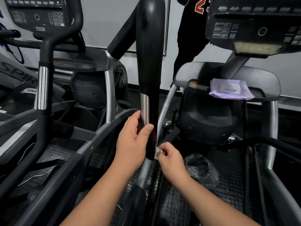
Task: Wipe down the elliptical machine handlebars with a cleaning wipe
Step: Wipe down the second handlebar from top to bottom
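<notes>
At lower handlebar [150,62]: left hand [132,141] fingers wrap the black grip; right hand [171,158] fingers pinch a crumpled wipe [157,152] against its bottom edge.

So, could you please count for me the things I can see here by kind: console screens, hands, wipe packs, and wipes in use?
Console screens: 2, one at upper left, one at upper right
Hands: 2, the left hand holds the black handlebar, the right hand pinches the wipe
Wipe packs: 1, the purple pack
Wipes in use: 1, the white wipe
Total: 6
</notes>
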The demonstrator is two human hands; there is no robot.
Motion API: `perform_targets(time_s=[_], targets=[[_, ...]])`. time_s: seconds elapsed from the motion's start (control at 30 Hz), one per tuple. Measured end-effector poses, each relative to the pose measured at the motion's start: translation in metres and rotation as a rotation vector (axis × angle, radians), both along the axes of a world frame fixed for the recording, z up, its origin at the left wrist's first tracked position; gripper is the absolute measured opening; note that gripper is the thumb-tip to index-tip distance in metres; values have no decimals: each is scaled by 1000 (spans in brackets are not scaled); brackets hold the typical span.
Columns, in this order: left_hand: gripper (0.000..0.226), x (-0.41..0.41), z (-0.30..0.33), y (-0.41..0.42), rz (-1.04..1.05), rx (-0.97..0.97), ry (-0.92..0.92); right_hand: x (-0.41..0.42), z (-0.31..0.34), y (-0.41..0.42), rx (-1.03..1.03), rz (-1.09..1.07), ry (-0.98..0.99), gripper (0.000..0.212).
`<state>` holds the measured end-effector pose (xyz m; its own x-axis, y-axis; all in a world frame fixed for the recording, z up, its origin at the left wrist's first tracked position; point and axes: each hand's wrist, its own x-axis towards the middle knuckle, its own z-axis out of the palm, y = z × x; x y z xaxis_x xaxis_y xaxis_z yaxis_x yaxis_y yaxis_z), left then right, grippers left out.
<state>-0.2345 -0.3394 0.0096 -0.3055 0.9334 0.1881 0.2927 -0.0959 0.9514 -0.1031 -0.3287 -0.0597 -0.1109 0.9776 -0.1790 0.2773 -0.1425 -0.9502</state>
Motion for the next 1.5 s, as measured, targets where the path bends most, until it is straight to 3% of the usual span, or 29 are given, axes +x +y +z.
perform_targets(time_s=[0.17, 0.3, 0.4, 0.47, 0.57, 0.7, 0.87, 0.97, 1.03, 1.13, 1.5], targets=[[44, 0, -1, 2, -20, 16, -19, -2, 5, 3, 60, -56, 118, 13], [49, 1, -1, -1, -19, 6, -38, -1, -7, 3, -17, 1, -7, 15], [58, 0, 1, 1, -27, -5, -93, -1, 4, 12, -1, -41, 156, 15], [46, 0, 0, 1, -44, -9, -122, 0, 4, 16, -17, -21, 180, 15], [27, -2, -4, -2, -9, -19, -192, 1, -4, 19, -43, 72, 40, 18], [29, -8, -22, 1, 106, -162, -276, 6, 8, 36, -35, 80, 181, 24], [31, -7, -38, 8, 64, -352, -313, 5, 3, 40, -70, 159, 12, 26], [27, -9, -37, 17, 6, -401, -441, 3, 13, 48, -91, 128, 106, 26], [24, -8, -36, 21, -26, -435, -482, 0, 13, 47, -101, 147, 56, 24], [26, -6, -36, 24, -43, -472, -489, -5, 14, 45, -123, 177, -24, 24], [21, -13, -44, 19, 61, -491, -443, 4, 20, 34, -165, 46, 192, 29]])
